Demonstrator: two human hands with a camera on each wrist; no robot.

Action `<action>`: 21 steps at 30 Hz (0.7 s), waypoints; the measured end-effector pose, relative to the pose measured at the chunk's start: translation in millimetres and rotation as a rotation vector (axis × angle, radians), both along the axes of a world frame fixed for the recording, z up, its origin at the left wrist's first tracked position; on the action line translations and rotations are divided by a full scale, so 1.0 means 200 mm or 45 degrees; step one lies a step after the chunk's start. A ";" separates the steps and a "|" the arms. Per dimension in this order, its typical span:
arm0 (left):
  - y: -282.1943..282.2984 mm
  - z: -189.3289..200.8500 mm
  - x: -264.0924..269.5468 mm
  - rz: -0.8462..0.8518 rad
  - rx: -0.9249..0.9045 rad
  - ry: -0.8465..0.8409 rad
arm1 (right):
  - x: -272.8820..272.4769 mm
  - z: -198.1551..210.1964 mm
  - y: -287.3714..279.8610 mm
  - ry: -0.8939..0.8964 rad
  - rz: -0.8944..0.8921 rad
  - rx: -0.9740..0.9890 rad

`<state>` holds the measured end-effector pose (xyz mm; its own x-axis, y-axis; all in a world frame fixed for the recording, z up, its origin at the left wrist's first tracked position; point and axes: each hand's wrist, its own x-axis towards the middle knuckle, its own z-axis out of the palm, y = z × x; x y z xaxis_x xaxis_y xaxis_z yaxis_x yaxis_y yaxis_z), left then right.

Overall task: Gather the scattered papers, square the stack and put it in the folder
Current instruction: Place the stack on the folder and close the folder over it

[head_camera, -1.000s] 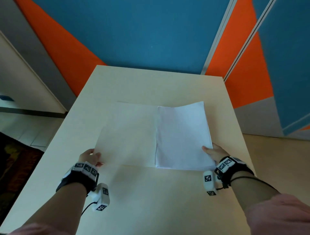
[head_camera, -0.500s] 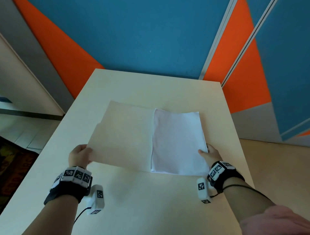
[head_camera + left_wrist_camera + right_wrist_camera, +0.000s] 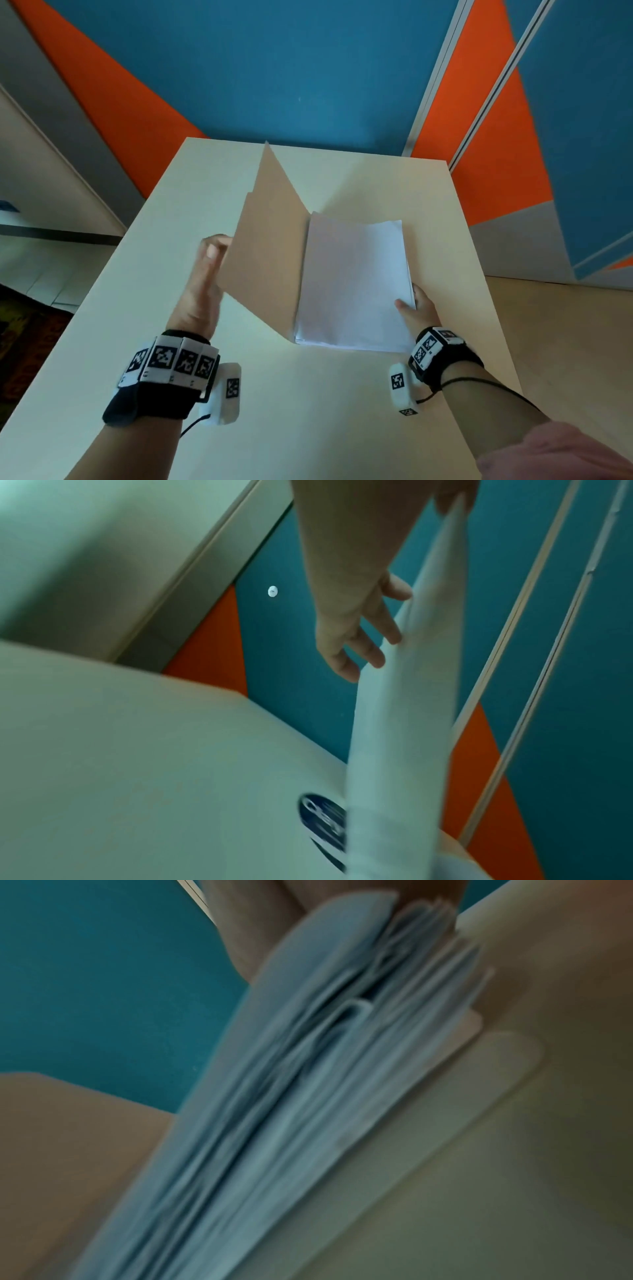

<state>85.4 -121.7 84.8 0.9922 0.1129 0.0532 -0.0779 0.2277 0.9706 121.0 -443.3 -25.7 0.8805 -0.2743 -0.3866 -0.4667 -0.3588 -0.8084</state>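
A tan folder (image 3: 270,246) lies open on the pale table (image 3: 308,411), its left flap raised steeply. A white paper stack (image 3: 352,284) rests on its right half. My left hand (image 3: 205,274) holds the flap's outer edge. In the left wrist view the fingers (image 3: 356,642) lie along the flap (image 3: 394,737), with the thumb on its other side. My right hand (image 3: 419,308) pinches the stack's near right corner, thumb on top. The right wrist view shows the sheets' fanned edges (image 3: 291,1096), blurred, with fingers (image 3: 246,934) on the stack's far side.
The table's far edge meets a blue and orange wall (image 3: 308,68). Its right edge (image 3: 486,291) runs just past my right hand, with floor beyond. The left edge drops to tiled floor and a dark rug (image 3: 27,342). Bare tabletop lies in front of the folder.
My left hand has lifted the folder's left flap from flat on the table to nearly upright, swinging it toward the papers. The right hand stayed at the stack's corner.
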 end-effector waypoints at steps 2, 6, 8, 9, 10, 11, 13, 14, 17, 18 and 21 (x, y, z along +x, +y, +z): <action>-0.10 -0.02 0.02 -0.180 -0.031 0.026 | 0.00 0.01 0.00 0.018 0.032 -0.017; -0.30 -0.18 0.09 -0.191 0.314 0.254 | -0.01 0.03 0.00 0.031 0.057 -0.055; -0.36 -0.31 0.12 -0.325 0.658 0.309 | -0.01 0.04 -0.01 0.016 0.059 -0.083; -0.38 -0.35 0.13 -0.398 0.823 0.343 | -0.01 0.03 0.00 -0.013 0.087 -0.090; -0.40 -0.38 0.14 -0.445 0.959 0.373 | -0.01 0.03 0.00 -0.030 0.119 -0.112; -0.43 -0.40 0.14 -0.459 1.058 0.374 | 0.00 0.00 -0.02 -0.020 0.141 -0.115; -0.46 -0.45 0.14 -0.470 1.198 0.285 | 0.01 -0.03 -0.04 0.097 0.139 0.000; -0.47 -0.48 0.15 -0.490 1.268 0.253 | 0.00 -0.01 -0.05 0.150 0.148 0.037; -0.48 -0.53 0.15 -0.580 1.484 0.288 | -0.02 0.04 -0.09 0.216 0.186 0.050; -0.49 -0.54 0.15 -0.602 1.542 0.322 | -0.03 0.06 -0.11 0.227 0.164 0.094; -0.50 -0.56 0.12 -0.643 1.716 0.363 | -0.02 0.09 -0.18 0.322 -0.100 0.394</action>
<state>109.9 -221.4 -27.5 0.9051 -0.2173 -0.3655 -0.0404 -0.8996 0.4349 116.4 -479.8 -8.6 0.7283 -0.1735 -0.6629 -0.6807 -0.0723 -0.7290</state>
